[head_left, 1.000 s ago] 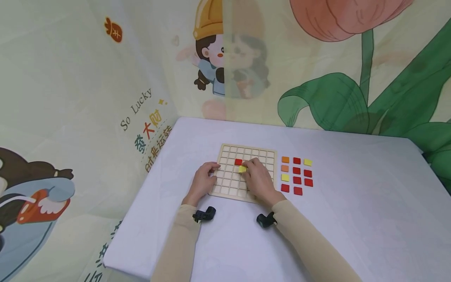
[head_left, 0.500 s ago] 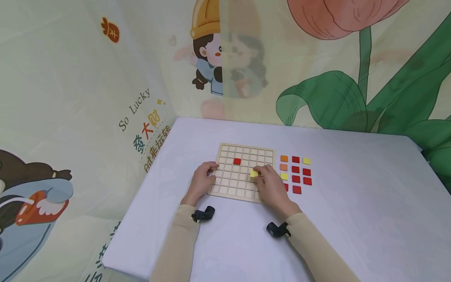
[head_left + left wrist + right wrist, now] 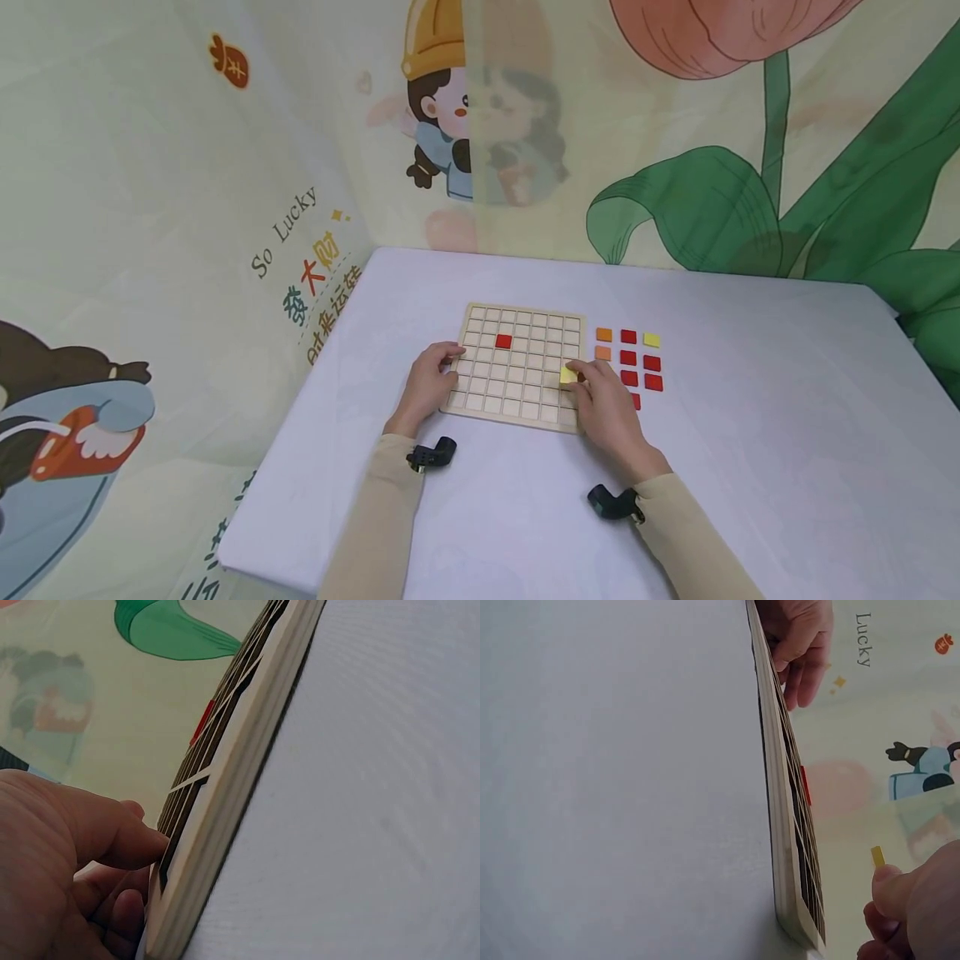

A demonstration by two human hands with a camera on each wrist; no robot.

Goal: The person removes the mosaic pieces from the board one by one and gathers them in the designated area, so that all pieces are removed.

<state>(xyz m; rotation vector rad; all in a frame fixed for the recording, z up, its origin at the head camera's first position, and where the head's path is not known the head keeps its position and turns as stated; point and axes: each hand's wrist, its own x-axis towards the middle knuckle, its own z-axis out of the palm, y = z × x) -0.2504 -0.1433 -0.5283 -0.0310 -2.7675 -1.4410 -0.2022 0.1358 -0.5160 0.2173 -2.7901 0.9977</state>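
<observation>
A pale wooden grid board (image 3: 517,408) lies on the table, with one red square tile (image 3: 503,342) set in a cell towards its upper left. My right hand (image 3: 611,408) pinches a yellow square tile (image 3: 567,377) between thumb and finger over the board's right edge. In the right wrist view the yellow tile (image 3: 877,856) stands out from the fingertips, apart from the board. My left hand (image 3: 427,387) rests with relaxed fingertips at the board's left edge; the left wrist view shows a fingertip (image 3: 159,844) right at the frame.
Loose tiles lie in columns right of the board: orange tiles (image 3: 603,334), several red tiles (image 3: 628,357) and a yellow one (image 3: 652,340). My right hand hides some of them. A white-covered table (image 3: 787,417) extends around; a printed cloth backdrop (image 3: 525,225) rises behind it.
My right hand has moved right and slightly towards me, carrying the yellow tile from near the red tile to the board's right edge. The left hand has stayed put.
</observation>
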